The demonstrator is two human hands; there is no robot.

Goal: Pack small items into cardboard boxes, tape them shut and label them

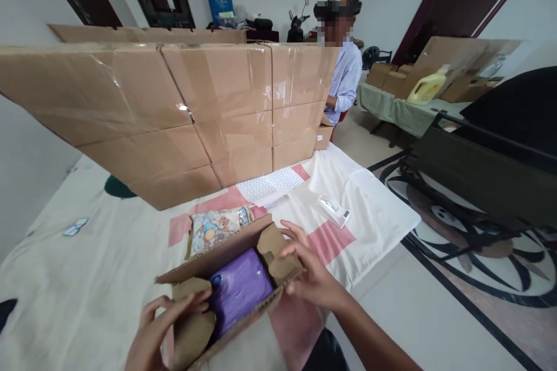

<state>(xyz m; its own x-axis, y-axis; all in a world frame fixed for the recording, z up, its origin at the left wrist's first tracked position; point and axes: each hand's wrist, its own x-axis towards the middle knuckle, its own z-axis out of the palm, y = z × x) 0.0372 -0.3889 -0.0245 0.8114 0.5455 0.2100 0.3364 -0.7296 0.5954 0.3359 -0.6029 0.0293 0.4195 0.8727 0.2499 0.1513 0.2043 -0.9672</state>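
Observation:
An open cardboard box (226,248) stands in front of me on the cloth-covered table, its end flaps folded inward. Inside it lies a purple plastic-wrapped pack (242,283). At the box's left end, my left hand (167,317) grips the side, fingers over the flap. My right hand (310,269) holds the right end, with fingertips on the brown flap (273,249) and the thumb at the near edge. Just behind the box is a printed plastic packet (220,228) with cartoon pictures. A white device (334,210), possibly a tape dispenser, lies to the right.
A tall partition of taped cardboard (230,110) crosses the table behind the box. Patterned paper (270,185) lies at its foot. Beyond it sits another person (347,72) in a light blue shirt. A side table (383,101) on the right bears boxes and a yellow jug (429,87).

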